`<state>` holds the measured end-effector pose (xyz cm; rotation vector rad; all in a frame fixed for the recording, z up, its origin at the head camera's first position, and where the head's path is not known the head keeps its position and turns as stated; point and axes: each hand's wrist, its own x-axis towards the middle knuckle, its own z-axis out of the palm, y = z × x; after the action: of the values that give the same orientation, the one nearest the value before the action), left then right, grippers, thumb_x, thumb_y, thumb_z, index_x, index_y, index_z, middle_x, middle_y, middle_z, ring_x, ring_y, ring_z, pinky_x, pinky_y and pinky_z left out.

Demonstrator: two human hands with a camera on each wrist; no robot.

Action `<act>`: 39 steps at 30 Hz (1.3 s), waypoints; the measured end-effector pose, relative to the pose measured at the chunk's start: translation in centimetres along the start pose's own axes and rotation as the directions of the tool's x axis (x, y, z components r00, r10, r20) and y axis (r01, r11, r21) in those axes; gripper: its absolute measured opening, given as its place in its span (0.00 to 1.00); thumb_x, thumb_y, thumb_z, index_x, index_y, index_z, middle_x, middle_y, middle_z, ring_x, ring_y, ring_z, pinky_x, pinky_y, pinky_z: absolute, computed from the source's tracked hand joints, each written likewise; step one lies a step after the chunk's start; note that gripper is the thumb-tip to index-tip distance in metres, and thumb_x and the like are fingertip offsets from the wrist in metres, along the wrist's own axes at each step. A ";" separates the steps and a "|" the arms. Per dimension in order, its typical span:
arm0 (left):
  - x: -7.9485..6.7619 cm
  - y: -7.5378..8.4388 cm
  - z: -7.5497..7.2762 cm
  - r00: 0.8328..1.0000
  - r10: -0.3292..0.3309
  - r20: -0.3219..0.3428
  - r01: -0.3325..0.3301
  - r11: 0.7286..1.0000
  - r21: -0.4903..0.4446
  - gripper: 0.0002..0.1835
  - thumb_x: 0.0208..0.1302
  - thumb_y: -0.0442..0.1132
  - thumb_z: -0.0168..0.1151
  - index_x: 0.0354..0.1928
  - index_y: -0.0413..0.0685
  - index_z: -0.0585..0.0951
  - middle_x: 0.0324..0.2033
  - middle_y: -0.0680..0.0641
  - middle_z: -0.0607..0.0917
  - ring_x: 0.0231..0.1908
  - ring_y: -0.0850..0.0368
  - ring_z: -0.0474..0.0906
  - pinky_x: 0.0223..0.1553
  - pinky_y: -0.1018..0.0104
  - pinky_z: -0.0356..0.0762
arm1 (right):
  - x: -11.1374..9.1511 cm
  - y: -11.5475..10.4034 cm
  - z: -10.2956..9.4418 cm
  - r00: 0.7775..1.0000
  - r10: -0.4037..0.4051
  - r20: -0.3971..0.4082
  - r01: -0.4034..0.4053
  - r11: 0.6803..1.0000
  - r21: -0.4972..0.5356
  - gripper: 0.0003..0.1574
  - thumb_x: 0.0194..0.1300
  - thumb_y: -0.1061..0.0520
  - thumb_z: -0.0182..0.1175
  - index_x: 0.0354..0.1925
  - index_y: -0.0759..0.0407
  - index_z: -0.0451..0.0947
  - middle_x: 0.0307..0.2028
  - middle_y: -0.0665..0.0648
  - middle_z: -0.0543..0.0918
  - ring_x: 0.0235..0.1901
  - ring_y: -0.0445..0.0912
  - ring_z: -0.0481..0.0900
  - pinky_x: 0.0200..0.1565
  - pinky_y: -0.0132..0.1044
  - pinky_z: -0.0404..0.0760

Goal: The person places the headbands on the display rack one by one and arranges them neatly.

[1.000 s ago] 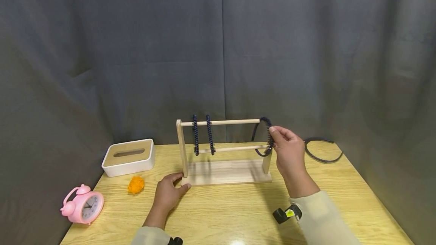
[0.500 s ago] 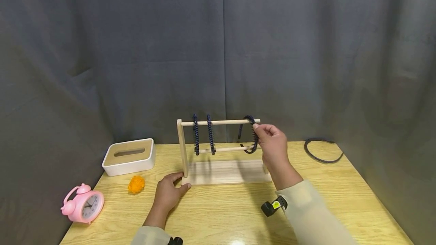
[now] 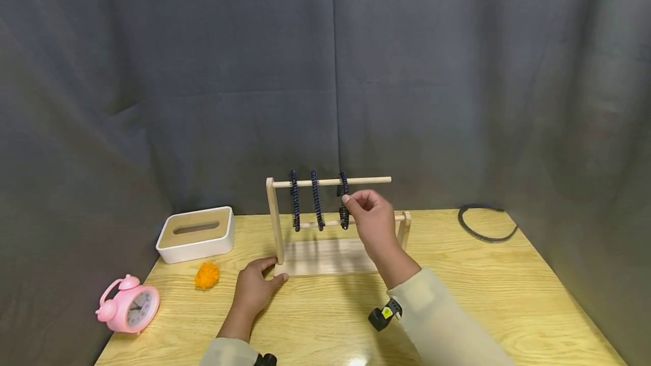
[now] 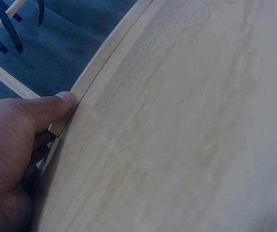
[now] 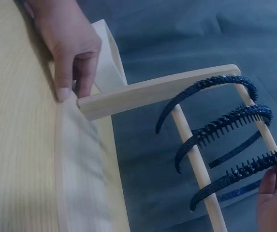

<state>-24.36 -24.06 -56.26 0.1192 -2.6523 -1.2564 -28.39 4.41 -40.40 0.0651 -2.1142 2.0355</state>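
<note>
A wooden rack [image 3: 325, 258] with two horizontal rods stands at mid-table in the head view. Two dark blue toothed headbands [image 3: 317, 202] hang over its rods toward the left post. My right hand [image 3: 376, 225] pinches a third such headband [image 5: 240, 170] between thumb and fingers; it sits around the rods, right of the other two. At the rack's lower left corner, my left hand [image 3: 252, 291] grips the end of the base, thumb on the front edge [image 4: 66, 99] and fingers by the post. Part of those fingers is hidden in the left wrist view.
Another dark headband [image 3: 480, 236] lies on the table at the far right. On the left are a white tissue box [image 3: 195, 250] with a wooden lid, an orange pompom-like ball [image 3: 207, 275] and a pink alarm clock [image 3: 129, 306]. Grey curtains [image 3: 325, 72] surround the table.
My right hand has slid the headband leftward along the rods, from their right ends to near the two hanging ones. The left hand has stayed at the rack's base.
</note>
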 end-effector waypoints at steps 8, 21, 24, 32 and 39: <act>0.1 0.1 0.0 1.000 0.001 0.010 -0.001 1.000 0.015 0.27 0.65 0.43 0.81 0.65 0.44 0.88 0.66 0.37 0.86 0.70 0.35 0.79 0.73 0.36 0.77 | -0.3 0.2 -0.2 0.999 -0.041 0.013 0.042 0.999 -0.006 0.09 0.74 0.53 0.73 0.41 0.56 0.85 0.35 0.51 0.83 0.37 0.47 0.78 0.34 0.32 0.78; -0.1 -0.1 0.1 1.000 0.000 0.005 0.000 1.000 0.018 0.27 0.65 0.43 0.81 0.65 0.44 0.88 0.65 0.38 0.86 0.70 0.35 0.80 0.72 0.37 0.79 | -0.3 0.0 0.0 0.999 -0.022 0.049 0.021 1.000 0.011 0.06 0.75 0.55 0.72 0.43 0.56 0.84 0.38 0.51 0.82 0.40 0.47 0.77 0.37 0.33 0.78; -0.1 0.1 0.0 1.000 0.012 -0.004 -0.012 1.000 0.023 0.27 0.65 0.43 0.81 0.64 0.43 0.88 0.65 0.37 0.87 0.69 0.34 0.80 0.70 0.36 0.79 | -0.4 0.0 0.1 0.998 -0.027 0.057 0.026 0.999 0.019 0.07 0.75 0.55 0.72 0.44 0.56 0.84 0.38 0.51 0.83 0.40 0.47 0.77 0.37 0.32 0.78; -0.1 0.4 0.0 1.000 0.003 -0.001 -0.003 1.000 0.031 0.27 0.65 0.44 0.81 0.64 0.43 0.88 0.65 0.37 0.87 0.70 0.34 0.80 0.72 0.35 0.78 | -0.3 0.2 -0.1 0.998 -0.044 0.042 0.042 0.998 0.052 0.05 0.76 0.57 0.70 0.44 0.58 0.84 0.38 0.51 0.84 0.40 0.47 0.79 0.38 0.33 0.80; -0.2 0.5 -0.1 1.000 0.003 -0.002 -0.003 0.999 0.036 0.27 0.66 0.43 0.81 0.64 0.43 0.88 0.65 0.37 0.87 0.69 0.34 0.80 0.71 0.36 0.79 | -0.3 0.4 -0.2 0.998 -0.050 0.048 0.047 0.997 0.065 0.06 0.76 0.56 0.69 0.44 0.58 0.84 0.37 0.51 0.84 0.40 0.46 0.80 0.37 0.31 0.80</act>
<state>-24.10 -23.82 -55.86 0.1221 -2.6733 -1.2079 -28.18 4.64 -40.86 0.1770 -2.0550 2.0941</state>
